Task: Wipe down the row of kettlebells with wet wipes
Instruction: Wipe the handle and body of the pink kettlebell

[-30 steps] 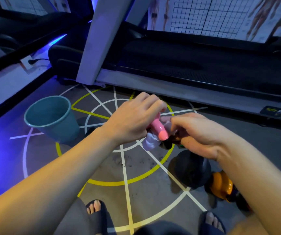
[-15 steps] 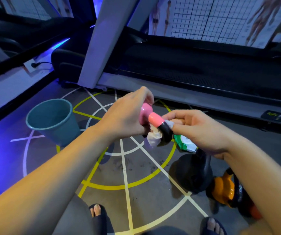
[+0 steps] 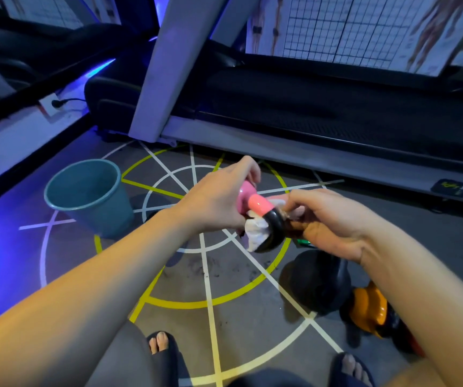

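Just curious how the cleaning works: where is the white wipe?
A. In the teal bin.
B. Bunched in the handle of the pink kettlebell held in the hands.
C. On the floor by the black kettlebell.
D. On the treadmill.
B: the white wipe bunches through the black handle of the pink kettlebell, gripped by the left hand, while the right hand pinches the wipe's end.

It is dim here. Blue-violet light glows from my left and tints the floor (image 3: pixel 10 247). My left arm (image 3: pixel 99 289) is bluish on top and warm orange below. The treadmill (image 3: pixel 322 107) is nearly black. A small glare sits on the kettlebell (image 3: pixel 255 203). Straight lines bow near the edges.
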`<state>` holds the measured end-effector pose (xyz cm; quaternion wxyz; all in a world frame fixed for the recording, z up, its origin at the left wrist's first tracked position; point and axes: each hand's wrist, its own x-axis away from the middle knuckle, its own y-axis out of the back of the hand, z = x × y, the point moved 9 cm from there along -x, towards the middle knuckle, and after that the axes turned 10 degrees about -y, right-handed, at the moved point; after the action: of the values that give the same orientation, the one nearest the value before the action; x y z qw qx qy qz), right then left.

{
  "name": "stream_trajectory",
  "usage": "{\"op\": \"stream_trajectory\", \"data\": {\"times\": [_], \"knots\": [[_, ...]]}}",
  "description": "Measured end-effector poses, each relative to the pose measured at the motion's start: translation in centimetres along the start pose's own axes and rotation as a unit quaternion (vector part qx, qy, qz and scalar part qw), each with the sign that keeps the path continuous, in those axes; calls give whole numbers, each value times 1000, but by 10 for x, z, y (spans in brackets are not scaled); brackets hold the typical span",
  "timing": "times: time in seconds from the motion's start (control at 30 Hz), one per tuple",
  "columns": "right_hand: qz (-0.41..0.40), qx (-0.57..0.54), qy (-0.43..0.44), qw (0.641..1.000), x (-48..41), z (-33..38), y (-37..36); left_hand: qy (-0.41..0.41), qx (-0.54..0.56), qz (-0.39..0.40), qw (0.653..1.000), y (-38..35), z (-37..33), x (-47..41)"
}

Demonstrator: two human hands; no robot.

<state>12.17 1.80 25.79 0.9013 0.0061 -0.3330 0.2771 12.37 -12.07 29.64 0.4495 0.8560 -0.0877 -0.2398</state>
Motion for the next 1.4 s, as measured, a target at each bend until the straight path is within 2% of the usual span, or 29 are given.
{"op": "stream_trajectory", "data": {"times": [0.1,0.23,0.33,0.53,0.77,0.87,1.0,1.13,1.27,1.4], "knots": [[34,42,4,999,5,5,-10,31,40,-17,999,8,7,5],[74,10,19,997,10,12,-14,40,84,-32,995,17,8,7],[96,32,27,994,11,14,-17,62,106,-48,991,22,13,8],[111,0,97,989,17,27,-17,118,173,-96,973,27,26,10],[109,-24,142,984,19,41,-16,226,356,-155,893,13,44,14],[110,1,166,980,22,44,-20,280,429,-186,838,7,52,16],[36,22,215,976,22,53,-11,346,480,-190,783,-4,54,17],[7,2,251,968,22,54,-8,403,536,-185,718,-19,48,21],[-7,-6,281,960,23,58,-8,405,570,-145,700,-27,29,19],[1,-10,314,949,27,63,-13,384,613,-147,674,-27,8,16]]}}
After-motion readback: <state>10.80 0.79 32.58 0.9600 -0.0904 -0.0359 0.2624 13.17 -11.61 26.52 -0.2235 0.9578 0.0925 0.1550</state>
